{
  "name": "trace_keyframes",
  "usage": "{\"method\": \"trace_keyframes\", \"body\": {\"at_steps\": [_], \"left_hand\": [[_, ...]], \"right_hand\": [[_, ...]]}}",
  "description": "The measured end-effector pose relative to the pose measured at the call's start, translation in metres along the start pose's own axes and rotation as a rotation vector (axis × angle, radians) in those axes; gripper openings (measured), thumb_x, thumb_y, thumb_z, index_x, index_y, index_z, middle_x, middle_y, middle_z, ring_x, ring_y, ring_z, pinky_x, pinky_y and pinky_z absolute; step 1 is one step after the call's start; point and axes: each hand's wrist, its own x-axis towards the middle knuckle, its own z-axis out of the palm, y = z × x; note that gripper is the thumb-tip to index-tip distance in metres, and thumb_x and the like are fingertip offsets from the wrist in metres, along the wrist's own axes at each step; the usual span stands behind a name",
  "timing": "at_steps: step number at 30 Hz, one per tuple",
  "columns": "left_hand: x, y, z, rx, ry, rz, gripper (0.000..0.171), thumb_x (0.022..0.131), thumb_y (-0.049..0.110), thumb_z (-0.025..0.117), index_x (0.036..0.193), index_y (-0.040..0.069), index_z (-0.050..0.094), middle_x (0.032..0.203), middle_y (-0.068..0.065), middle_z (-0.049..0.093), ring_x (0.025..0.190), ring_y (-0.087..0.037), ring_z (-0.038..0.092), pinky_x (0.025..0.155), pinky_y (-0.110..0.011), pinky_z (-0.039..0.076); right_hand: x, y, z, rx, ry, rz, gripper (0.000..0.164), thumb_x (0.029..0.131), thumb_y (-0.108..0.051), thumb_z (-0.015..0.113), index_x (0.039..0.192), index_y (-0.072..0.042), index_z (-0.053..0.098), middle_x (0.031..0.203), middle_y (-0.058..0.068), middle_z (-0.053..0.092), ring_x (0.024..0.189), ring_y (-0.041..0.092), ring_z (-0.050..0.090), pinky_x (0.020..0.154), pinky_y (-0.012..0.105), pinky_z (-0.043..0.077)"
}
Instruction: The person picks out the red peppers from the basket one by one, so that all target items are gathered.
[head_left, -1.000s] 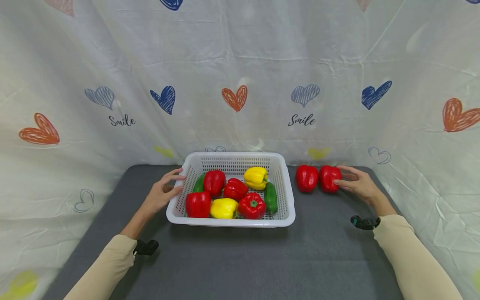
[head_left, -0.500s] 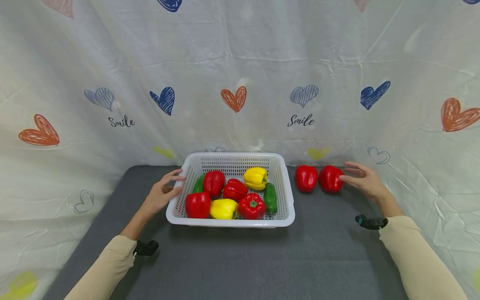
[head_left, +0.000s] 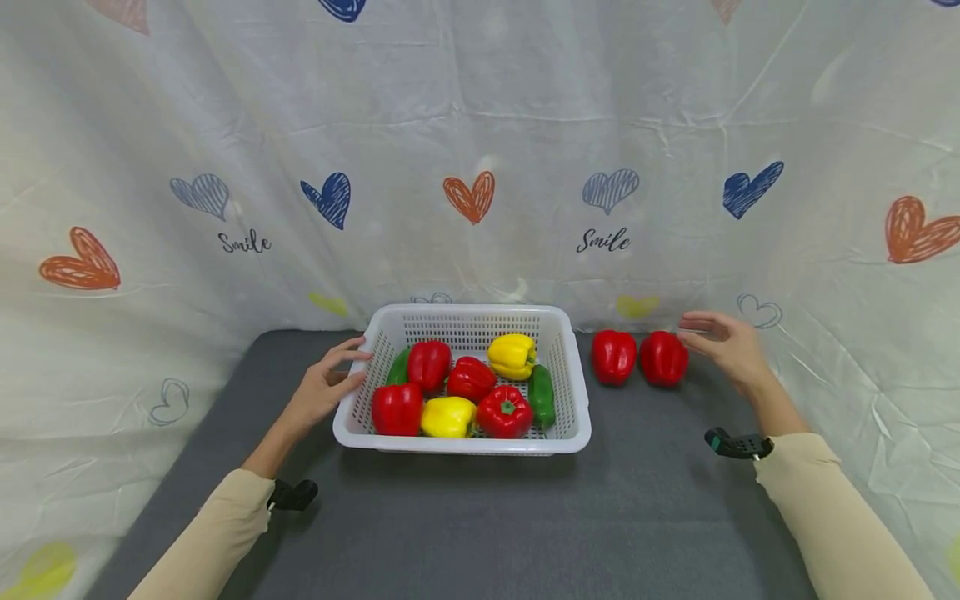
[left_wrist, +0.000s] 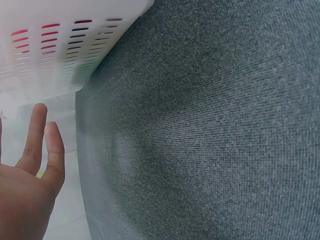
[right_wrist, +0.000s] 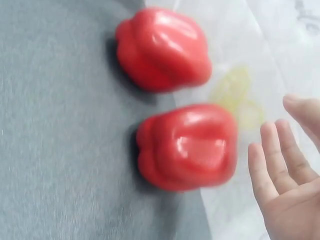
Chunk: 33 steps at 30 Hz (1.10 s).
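Note:
Two red bell peppers lie side by side on the grey table, right of the basket: a left pepper (head_left: 613, 357) and a right pepper (head_left: 663, 358). My right hand (head_left: 723, 343) hovers just beside the right pepper, fingers extended; in the right wrist view a gap shows between the fingertips (right_wrist: 255, 150) and that pepper (right_wrist: 190, 147). My left hand (head_left: 324, 385) is at the left side of the white plastic basket (head_left: 461, 446), fingers spread along its rim and holding nothing. In the left wrist view its straight fingers (left_wrist: 34, 132) show below the slotted basket wall (left_wrist: 65, 50).
Inside the basket lie several red peppers (head_left: 396, 409), two yellow peppers (head_left: 447, 417) and green vegetables (head_left: 541, 397). A white curtain with printed hearts (head_left: 469, 197) hangs directly behind the table's (head_left: 465, 533) back edge.
My right hand has let go of the right red pepper and drawn away from it, to the right and upward. The left hand and the basket stay put.

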Motion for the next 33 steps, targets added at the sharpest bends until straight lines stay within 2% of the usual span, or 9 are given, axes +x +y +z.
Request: {"method": "trace_keyframes", "body": {"at_steps": [6,8,14,19,21,28,33], "left_hand": [[0.000,0.001,0.000,0.010,0.001,-0.003,0.035,0.099,0.002,0.065,0.133,-0.002,0.061,0.157,-0.018,0.036,0.104,-0.051,0.063,0.078,-0.031,0.058],[-0.001,0.002,0.000,0.013,0.004,-0.001,0.035,0.098,0.002,0.065,0.133,-0.002,0.061,0.157,-0.018,0.036,0.104,-0.051,0.063,0.078,-0.031,0.058],[0.000,0.001,0.001,0.005,0.008,0.017,0.034,0.098,0.002,0.065,0.131,-0.003,0.061,0.156,-0.019,0.037,0.101,-0.049,0.065,0.077,-0.031,0.058],[-0.001,0.001,0.001,-0.004,0.008,0.019,0.033,0.099,0.002,0.065,0.131,-0.003,0.061,0.156,-0.020,0.037,0.101,-0.048,0.065,0.077,-0.031,0.058],[-0.001,0.000,0.001,-0.004,0.008,0.022,0.033,0.098,0.002,0.065,0.131,-0.003,0.061,0.156,-0.020,0.037,0.101,-0.048,0.065,0.078,-0.031,0.058],[-0.001,0.000,0.001,-0.010,0.007,0.029,0.034,0.098,0.000,0.064,0.132,-0.004,0.061,0.156,-0.021,0.037,0.101,-0.048,0.065,0.078,-0.030,0.058],[-0.001,0.001,0.000,-0.020,0.008,0.027,0.034,0.098,-0.001,0.065,0.132,-0.004,0.061,0.156,-0.020,0.037,0.101,-0.050,0.064,0.077,-0.030,0.058]], "right_hand": [[0.005,-0.014,0.017,-0.022,-0.040,-0.015,0.043,0.097,-0.020,0.072,0.134,-0.001,0.059,0.127,0.021,0.062,0.098,0.003,0.065,0.081,0.023,0.055],[0.007,-0.020,0.023,-0.004,-0.062,-0.029,0.042,0.097,-0.017,0.072,0.133,0.002,0.058,0.128,0.024,0.061,0.099,0.007,0.067,0.082,0.026,0.056],[0.010,-0.039,0.041,0.040,-0.121,-0.055,0.040,0.097,-0.009,0.071,0.132,0.005,0.058,0.125,0.021,0.061,0.102,0.020,0.068,0.084,0.029,0.057],[0.013,-0.051,0.055,0.014,-0.165,-0.049,0.043,0.097,-0.013,0.072,0.132,0.005,0.058,0.129,0.027,0.060,0.100,0.015,0.067,0.083,0.026,0.056],[0.014,-0.056,0.059,0.003,-0.177,-0.045,0.044,0.097,-0.016,0.073,0.132,0.005,0.059,0.129,0.026,0.060,0.101,0.017,0.067,0.083,0.025,0.055],[0.015,-0.070,0.072,-0.020,-0.222,-0.062,0.046,0.096,-0.019,0.074,0.134,0.002,0.060,0.131,0.021,0.061,0.115,0.036,0.062,0.085,0.022,0.053],[0.015,-0.079,0.084,0.040,-0.276,-0.073,0.045,0.095,-0.016,0.075,0.133,0.001,0.060,0.131,0.020,0.061,0.117,0.036,0.062,0.087,0.027,0.054]]}}
